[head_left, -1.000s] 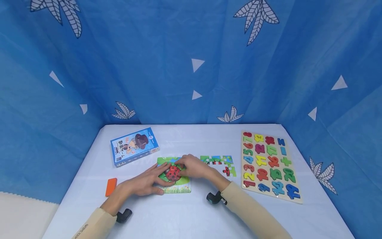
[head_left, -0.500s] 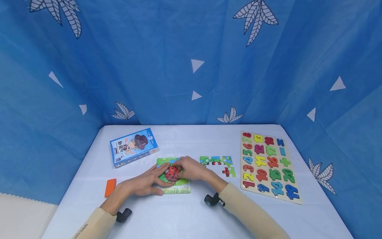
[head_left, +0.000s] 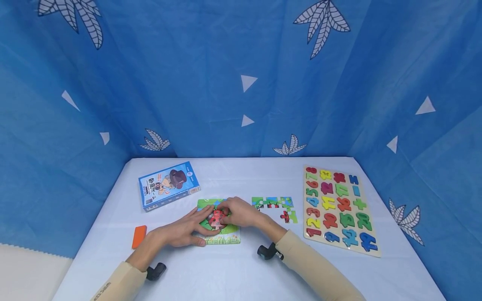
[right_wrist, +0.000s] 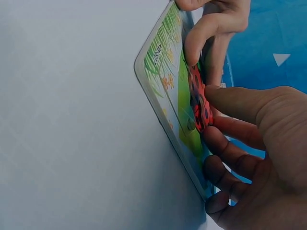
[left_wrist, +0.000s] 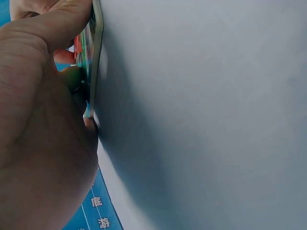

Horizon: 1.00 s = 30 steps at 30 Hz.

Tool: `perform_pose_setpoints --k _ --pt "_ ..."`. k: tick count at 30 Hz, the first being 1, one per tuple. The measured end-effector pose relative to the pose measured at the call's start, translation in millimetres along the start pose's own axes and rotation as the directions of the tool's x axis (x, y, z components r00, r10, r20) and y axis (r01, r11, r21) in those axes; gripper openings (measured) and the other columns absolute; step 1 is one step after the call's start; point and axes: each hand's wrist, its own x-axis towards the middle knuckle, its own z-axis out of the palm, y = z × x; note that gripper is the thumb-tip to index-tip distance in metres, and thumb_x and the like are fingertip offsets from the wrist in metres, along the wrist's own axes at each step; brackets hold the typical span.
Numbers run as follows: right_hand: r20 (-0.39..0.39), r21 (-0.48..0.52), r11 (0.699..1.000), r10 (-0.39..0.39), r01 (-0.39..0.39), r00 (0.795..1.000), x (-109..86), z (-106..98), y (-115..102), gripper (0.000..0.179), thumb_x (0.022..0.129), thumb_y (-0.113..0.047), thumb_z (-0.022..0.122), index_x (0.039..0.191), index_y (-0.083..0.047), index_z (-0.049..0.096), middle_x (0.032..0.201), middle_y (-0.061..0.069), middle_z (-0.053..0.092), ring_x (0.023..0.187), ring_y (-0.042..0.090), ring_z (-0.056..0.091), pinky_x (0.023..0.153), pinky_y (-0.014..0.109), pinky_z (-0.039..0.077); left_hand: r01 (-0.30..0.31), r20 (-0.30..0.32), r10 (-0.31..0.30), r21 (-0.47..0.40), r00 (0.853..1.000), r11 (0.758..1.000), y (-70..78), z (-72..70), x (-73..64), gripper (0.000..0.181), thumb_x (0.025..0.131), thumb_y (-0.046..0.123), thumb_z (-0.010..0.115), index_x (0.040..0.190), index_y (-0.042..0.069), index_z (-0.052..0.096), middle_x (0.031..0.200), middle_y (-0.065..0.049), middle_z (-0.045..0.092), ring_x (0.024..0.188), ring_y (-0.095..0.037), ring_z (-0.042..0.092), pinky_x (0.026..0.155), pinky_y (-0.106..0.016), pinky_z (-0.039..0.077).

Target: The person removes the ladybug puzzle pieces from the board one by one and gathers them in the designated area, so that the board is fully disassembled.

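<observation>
A ladybug jigsaw board [head_left: 229, 240] with a green grassy picture lies flat near the table's middle. My left hand [head_left: 184, 230] rests along its left side, fingers spread over the board and thumb by its lower left edge. From the right, my right hand [head_left: 242, 213] pinches a red spotted puzzle piece [right_wrist: 200, 98] between thumb and index finger. One left finger [right_wrist: 196, 45] touches the red part's edge in the right wrist view. In the left wrist view the board [left_wrist: 98, 52] shows edge-on beside the left hand, which hides most of its picture.
Several loose jigsaw pieces [head_left: 289, 202] lie right of the board. Further right is a wooden number board [head_left: 376, 249] with coloured numerals. A blue game box [head_left: 169, 186] sits at the back left, and an orange block [head_left: 139, 237] lies beside the left wrist.
The right hand has shifted slightly left over the ladybug. The red piece under its fingers now looks paler and shinier. The left hand stays in place.
</observation>
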Motion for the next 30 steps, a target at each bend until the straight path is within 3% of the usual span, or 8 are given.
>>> perform_pose_setpoints --k 25,30 --pt "-0.055 0.08 0.997 -0.013 0.018 0.998 2.5 -1.4 2.6 0.03 0.096 -0.028 0.069 0.122 -0.014 0.071 0.081 -0.013 0.062 0.072 0.005 0.054 0.066 0.023 0.046 0.004 0.0 -0.004 -0.039 1.0 0.999 0.2 0.7 0.3 0.044 0.096 0.042 0.062 0.14 0.037 0.059 0.169 -0.012 0.006 0.156 -0.033 0.0 0.121 -0.062 -0.004" --pt "-0.067 0.071 0.997 -0.02 0.025 0.998 2.1 -1.9 2.2 0.028 0.097 -0.028 0.069 0.122 -0.015 0.071 0.082 -0.014 0.062 0.073 0.004 0.054 0.069 0.023 0.046 -0.01 -0.003 0.01 -0.014 1.0 1.0 -0.4 0.4 0.1 0.039 0.101 0.034 0.059 0.14 0.038 0.059 0.169 -0.012 0.007 0.156 -0.034 0.0 0.122 -0.062 -0.002"
